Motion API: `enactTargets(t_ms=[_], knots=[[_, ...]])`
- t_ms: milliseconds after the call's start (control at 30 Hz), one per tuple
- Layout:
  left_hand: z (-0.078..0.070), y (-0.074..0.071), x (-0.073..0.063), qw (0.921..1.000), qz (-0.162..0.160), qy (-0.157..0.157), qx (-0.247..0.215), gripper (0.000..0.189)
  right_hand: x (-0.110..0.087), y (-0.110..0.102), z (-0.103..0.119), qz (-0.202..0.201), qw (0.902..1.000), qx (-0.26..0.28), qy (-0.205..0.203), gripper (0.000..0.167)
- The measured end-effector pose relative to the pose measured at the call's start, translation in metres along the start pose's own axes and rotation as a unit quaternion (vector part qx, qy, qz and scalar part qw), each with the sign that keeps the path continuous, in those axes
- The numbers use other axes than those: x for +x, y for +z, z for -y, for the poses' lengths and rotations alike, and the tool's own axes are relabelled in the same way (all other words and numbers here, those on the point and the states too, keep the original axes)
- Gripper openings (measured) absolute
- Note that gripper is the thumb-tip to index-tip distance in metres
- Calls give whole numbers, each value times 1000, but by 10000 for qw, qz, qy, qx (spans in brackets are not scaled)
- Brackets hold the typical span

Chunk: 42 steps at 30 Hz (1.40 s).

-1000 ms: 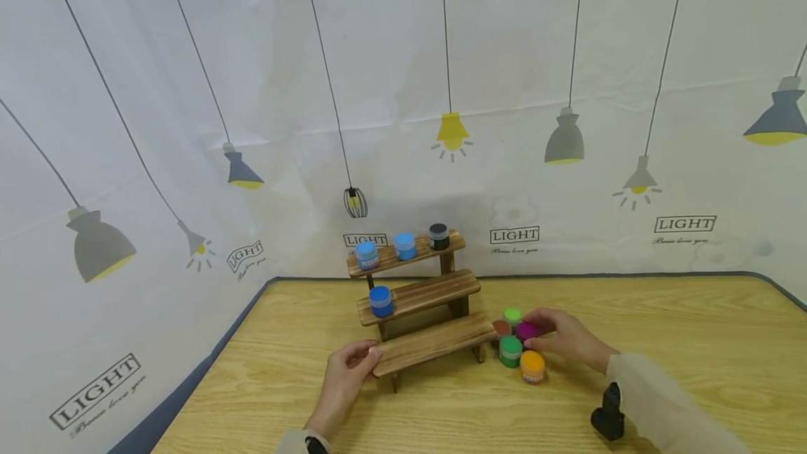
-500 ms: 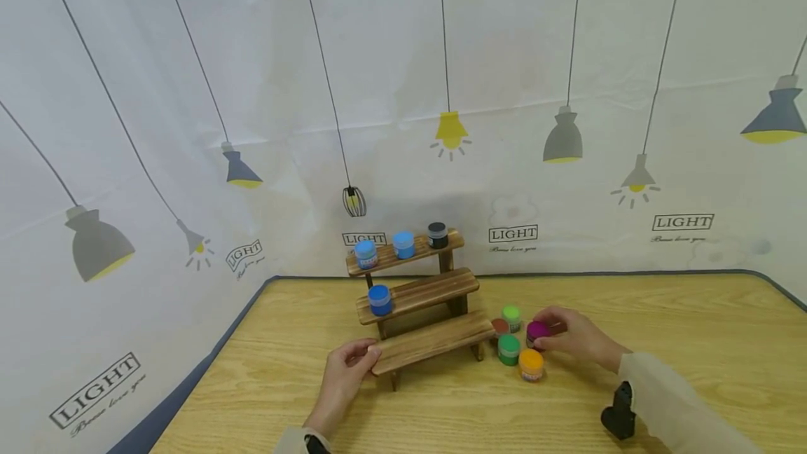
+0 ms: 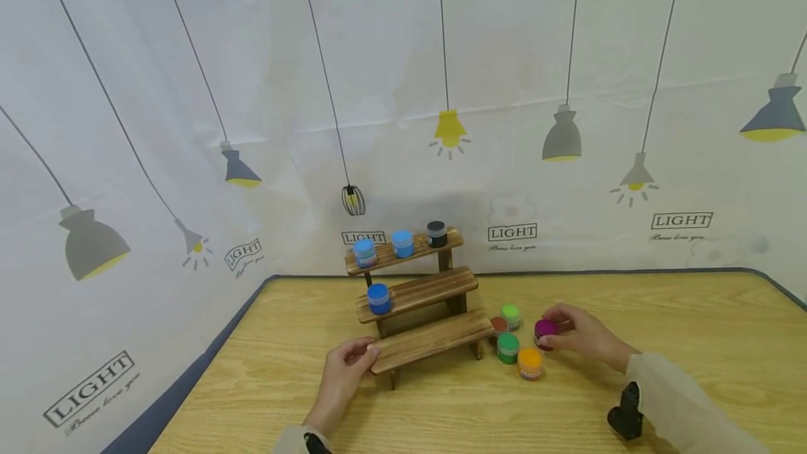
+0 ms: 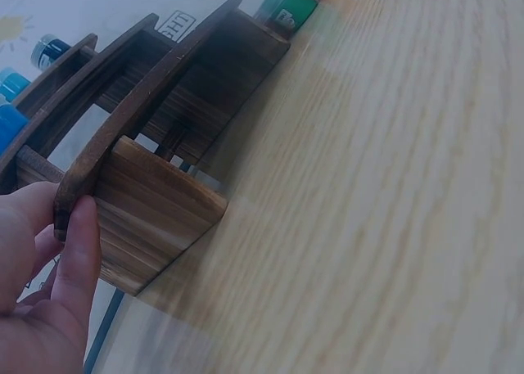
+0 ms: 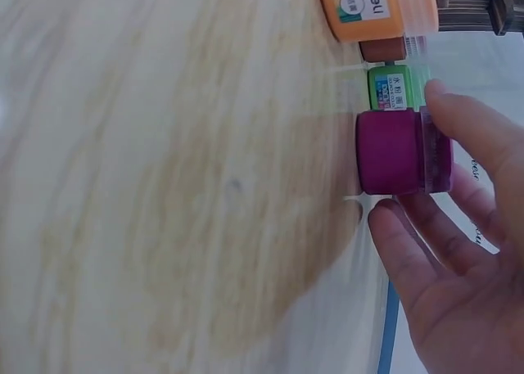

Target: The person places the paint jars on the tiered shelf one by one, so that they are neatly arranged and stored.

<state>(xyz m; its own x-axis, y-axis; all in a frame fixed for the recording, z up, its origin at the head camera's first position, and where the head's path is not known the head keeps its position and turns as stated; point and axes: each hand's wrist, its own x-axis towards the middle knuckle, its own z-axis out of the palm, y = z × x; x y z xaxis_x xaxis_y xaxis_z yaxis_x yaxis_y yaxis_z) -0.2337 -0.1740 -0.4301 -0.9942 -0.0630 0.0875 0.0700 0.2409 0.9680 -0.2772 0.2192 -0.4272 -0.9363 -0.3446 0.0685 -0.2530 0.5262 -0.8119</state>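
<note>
Purple jar (image 3: 545, 332), upright on or just above the counter (image 3: 466, 415), sits pinched in the nearer right hand (image 3: 585, 335), right of the orange jar (image 3: 530, 363) and the wooden stand (image 3: 431, 293), whose lowest step (image 3: 435, 338) the left hand (image 3: 342, 373) grips.

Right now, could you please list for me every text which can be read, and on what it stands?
"LIGHT": boxed, five times on the white backdrop in the head view.
"love you": in script under some of these; the word before it is unclear.
"deli": on the orange jar, right wrist view.
Light-green jar: label characters too small.
Green jar: label too blurred.
Other labels: too small.
</note>
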Motion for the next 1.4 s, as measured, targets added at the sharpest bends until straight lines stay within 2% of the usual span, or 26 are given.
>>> enactTargets(t_ms=[233, 500, 867, 1067, 1400], knots=[[1, 1, 1, 10000, -32, 56, -27, 31, 2, 1, 1, 48, 9997, -12, -258, 46], [0, 1, 1, 10000, -36, 38, 6, 32, 2, 3, -1, 72, 9998, 31, -188, 39], [-1, 1, 0, 10000, -6, 4, -3, 33, 0, -4, 7, -190, 9989, -347, -256, 38], [0, 1, 0, 10000, 4, 71, 0, 33, -2, -6, 16, -321, 9971, -449, -522, 38], [0, 0, 0, 10000, -18, -10, 38, 33, -6, -8, 39, -380, 9928, -307, -1096, 39]])
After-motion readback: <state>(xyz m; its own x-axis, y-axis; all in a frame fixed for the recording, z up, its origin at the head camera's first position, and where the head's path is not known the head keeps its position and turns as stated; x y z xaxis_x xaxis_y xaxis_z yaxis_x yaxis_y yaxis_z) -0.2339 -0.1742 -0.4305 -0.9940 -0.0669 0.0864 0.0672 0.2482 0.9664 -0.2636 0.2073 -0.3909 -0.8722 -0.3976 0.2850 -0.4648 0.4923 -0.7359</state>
